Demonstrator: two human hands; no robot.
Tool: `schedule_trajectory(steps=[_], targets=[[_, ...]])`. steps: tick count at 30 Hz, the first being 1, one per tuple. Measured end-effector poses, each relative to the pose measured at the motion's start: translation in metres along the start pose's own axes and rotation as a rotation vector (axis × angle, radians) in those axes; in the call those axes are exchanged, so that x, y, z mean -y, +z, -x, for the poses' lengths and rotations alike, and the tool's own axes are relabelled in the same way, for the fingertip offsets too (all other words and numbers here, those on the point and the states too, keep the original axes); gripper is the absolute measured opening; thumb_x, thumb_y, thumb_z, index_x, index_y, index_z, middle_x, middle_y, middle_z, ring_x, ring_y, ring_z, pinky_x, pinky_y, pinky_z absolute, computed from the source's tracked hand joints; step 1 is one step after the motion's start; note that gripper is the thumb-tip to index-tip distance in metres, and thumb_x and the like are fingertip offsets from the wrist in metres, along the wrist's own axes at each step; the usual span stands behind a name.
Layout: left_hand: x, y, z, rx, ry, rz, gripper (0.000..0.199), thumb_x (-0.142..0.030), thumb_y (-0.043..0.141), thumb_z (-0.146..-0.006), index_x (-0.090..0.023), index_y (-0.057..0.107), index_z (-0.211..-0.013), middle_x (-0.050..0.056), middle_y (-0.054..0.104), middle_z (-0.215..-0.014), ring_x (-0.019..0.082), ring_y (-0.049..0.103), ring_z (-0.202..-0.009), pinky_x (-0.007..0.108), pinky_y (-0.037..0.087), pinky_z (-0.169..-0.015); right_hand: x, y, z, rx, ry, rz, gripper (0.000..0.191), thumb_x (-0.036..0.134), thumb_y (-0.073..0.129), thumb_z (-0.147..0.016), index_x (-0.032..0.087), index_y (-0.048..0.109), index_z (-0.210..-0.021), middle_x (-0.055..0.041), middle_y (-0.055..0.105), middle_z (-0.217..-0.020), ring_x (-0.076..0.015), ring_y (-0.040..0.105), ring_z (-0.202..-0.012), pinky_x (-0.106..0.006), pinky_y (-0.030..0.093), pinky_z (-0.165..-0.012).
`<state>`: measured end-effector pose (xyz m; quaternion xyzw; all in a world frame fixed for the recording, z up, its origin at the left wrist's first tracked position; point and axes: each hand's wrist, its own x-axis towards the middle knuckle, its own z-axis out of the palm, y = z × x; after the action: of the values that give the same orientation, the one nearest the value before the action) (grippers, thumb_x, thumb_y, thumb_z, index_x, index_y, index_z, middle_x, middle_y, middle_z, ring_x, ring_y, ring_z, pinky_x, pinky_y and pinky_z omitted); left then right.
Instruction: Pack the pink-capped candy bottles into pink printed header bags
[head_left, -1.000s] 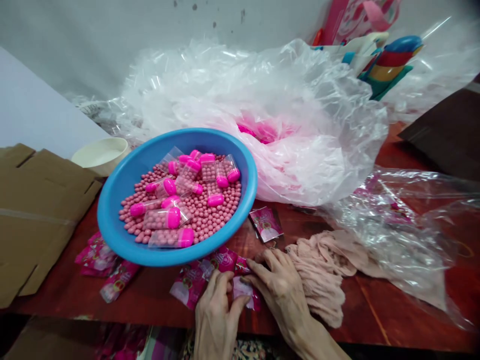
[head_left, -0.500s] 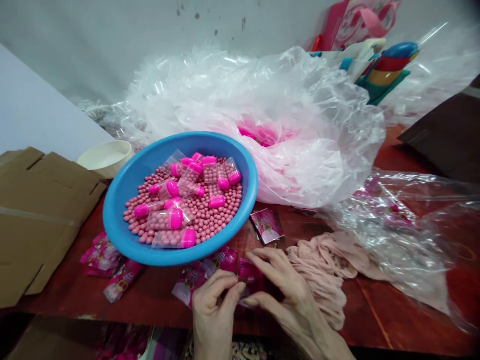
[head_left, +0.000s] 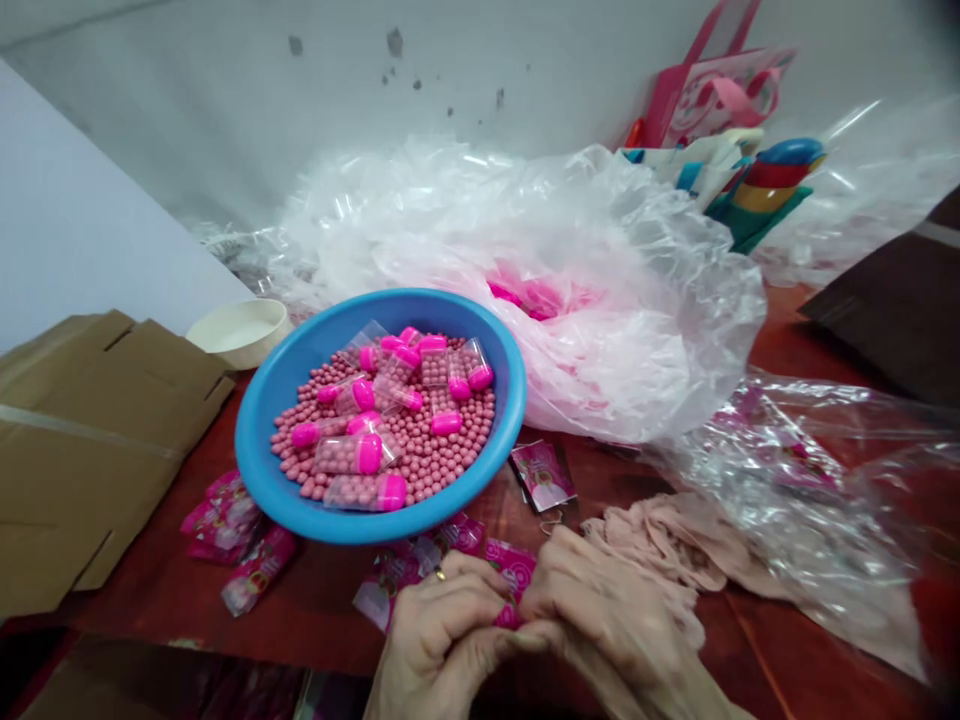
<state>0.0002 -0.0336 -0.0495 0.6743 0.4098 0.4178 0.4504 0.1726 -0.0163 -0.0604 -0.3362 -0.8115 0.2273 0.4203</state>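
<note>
My left hand (head_left: 446, 635) and my right hand (head_left: 607, 620) meet at the table's front edge, fingers closed on a small pink printed wrapper (head_left: 513, 568). The wrapper's upper part shows between them; fingers cover its lower end. More pink printed wrappers (head_left: 390, 580) lie just left of my left hand. Beyond the hands stands a blue basin (head_left: 251, 440) filled with pink beads (head_left: 420, 465). On the beads lie several clear tubes with bright pink caps (head_left: 349, 455), some filled with beads. A small stack of pink printed packets (head_left: 544, 475) rests behind my right hand.
A beige cloth (head_left: 660, 540) and clear plastic bags (head_left: 810, 520) lie at right. Behind the basin spreads a large clear bag (head_left: 600, 370) with pink pieces inside. Flattened cardboard (head_left: 90, 440), a cream bowl (head_left: 244, 335) and filled pink packets (head_left: 259, 570) are at left.
My hands have come together and both now grip the pink wrapper; the right hand's fingers were spread before. The view has tilted up slightly, so things sit lower in the picture.
</note>
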Motion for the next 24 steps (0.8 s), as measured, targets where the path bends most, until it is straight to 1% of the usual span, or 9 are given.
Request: schedule_trajectory(steps=[2, 4, 7, 8, 10, 12, 14, 18, 24], targets=[[-0.010, -0.004, -0.003, -0.024, 0.023, 0.071, 0.017, -0.005, 0.063, -0.075, -0.020, 0.073, -0.077, 0.005, 0.070, -0.065, 0.020, 0.062, -0.069, 0.035, 0.052, -0.068, 0.003, -0.006, -0.007, 0.017, -0.071, -0.031, 0.033, 0.033, 0.037, -0.096, 0.019, 0.055, -0.073, 0.0010, 0.055, -0.060, -0.0115, 0.048, -0.056, -0.025, 0.038, -0.056], [-0.019, -0.009, -0.005, -0.119, 0.036, 0.134, 0.022, -0.006, 0.065, -0.074, -0.025, 0.075, -0.081, 0.004, 0.071, -0.066, 0.021, 0.063, -0.068, 0.037, 0.053, -0.067, 0.009, -0.012, -0.018, -0.003, -0.025, -0.149, 0.019, 0.039, 0.049, -0.091, 0.023, 0.060, -0.089, 0.0009, 0.061, -0.067, -0.0124, 0.054, -0.058, -0.023, 0.042, -0.054], [-0.031, -0.015, -0.010, -0.429, 0.020, 0.228, 0.020, -0.010, 0.072, -0.069, -0.029, 0.076, -0.074, 0.001, 0.071, -0.066, 0.020, 0.064, -0.070, 0.034, 0.054, -0.069, 0.021, -0.016, -0.041, -0.021, 0.305, -0.369, 0.038, 0.039, 0.075, -0.069, 0.031, 0.063, -0.104, 0.0008, 0.068, -0.081, -0.0167, 0.062, -0.067, -0.023, 0.046, -0.054], [-0.034, -0.017, -0.014, -0.539, 0.015, 0.267, 0.018, -0.012, 0.074, -0.067, -0.029, 0.076, -0.071, -0.001, 0.072, -0.068, 0.019, 0.065, -0.071, 0.031, 0.055, -0.069, 0.025, -0.014, -0.050, 0.014, 0.431, -0.466, 0.036, 0.034, 0.079, -0.064, 0.030, 0.067, -0.098, 0.0016, 0.069, -0.080, -0.0172, 0.062, -0.068, -0.023, 0.047, -0.057], [-0.037, -0.021, -0.025, -0.703, 0.003, 0.376, 0.016, -0.013, 0.077, -0.063, -0.028, 0.076, -0.069, -0.003, 0.074, -0.070, 0.014, 0.065, -0.069, 0.023, 0.055, -0.067, 0.029, -0.006, -0.069, 0.152, 0.593, -0.707, 0.011, 0.026, 0.075, -0.068, 0.024, 0.070, -0.077, 0.0025, 0.064, -0.068, -0.0142, 0.056, -0.062, -0.023, 0.044, -0.056], [-0.037, -0.026, -0.040, -0.821, -0.049, 0.536, 0.015, -0.014, 0.080, -0.059, -0.025, 0.075, -0.068, -0.003, 0.074, -0.067, 0.010, 0.065, -0.061, 0.018, 0.054, -0.060, 0.027, 0.007, -0.088, 0.077, 0.597, -0.831, 0.017, 0.032, 0.068, -0.074, 0.017, 0.066, -0.066, 0.0034, 0.053, -0.058, -0.0100, 0.046, -0.055, -0.023, 0.039, -0.054], [-0.035, -0.032, -0.054, -0.923, -0.099, 0.690, 0.016, -0.014, 0.083, -0.052, -0.020, 0.074, -0.064, -0.004, 0.072, -0.060, 0.007, 0.062, -0.054, 0.014, 0.053, -0.056, 0.020, 0.020, -0.104, 0.007, 0.568, -0.819, 0.026, 0.036, 0.065, -0.075, 0.016, 0.057, -0.060, 0.0056, 0.042, -0.056, -0.0077, 0.035, -0.052, -0.022, 0.033, -0.050], [-0.027, -0.049, -0.070, -0.962, -0.114, 0.832, 0.018, -0.014, 0.084, -0.046, -0.016, 0.071, -0.058, -0.003, 0.071, -0.057, 0.006, 0.063, -0.054, 0.013, 0.052, -0.059, 0.005, 0.039, -0.124, 0.004, 0.470, -0.689, 0.040, 0.034, 0.062, -0.076, 0.020, 0.035, -0.051, 0.0076, 0.025, -0.055, -0.0071, 0.022, -0.052, -0.023, 0.022, -0.047], [-0.013, -0.073, -0.072, -0.807, -0.184, 0.908, 0.019, -0.013, 0.081, -0.054, -0.008, 0.073, -0.070, 0.007, 0.074, -0.066, 0.014, 0.067, -0.062, 0.020, 0.054, -0.062, 0.000, 0.045, -0.137, 0.106, 0.329, -0.495, 0.036, 0.028, 0.053, -0.081, 0.020, 0.034, -0.052, 0.0062, 0.028, -0.054, -0.0078, 0.024, -0.051, -0.024, 0.021, -0.047]])
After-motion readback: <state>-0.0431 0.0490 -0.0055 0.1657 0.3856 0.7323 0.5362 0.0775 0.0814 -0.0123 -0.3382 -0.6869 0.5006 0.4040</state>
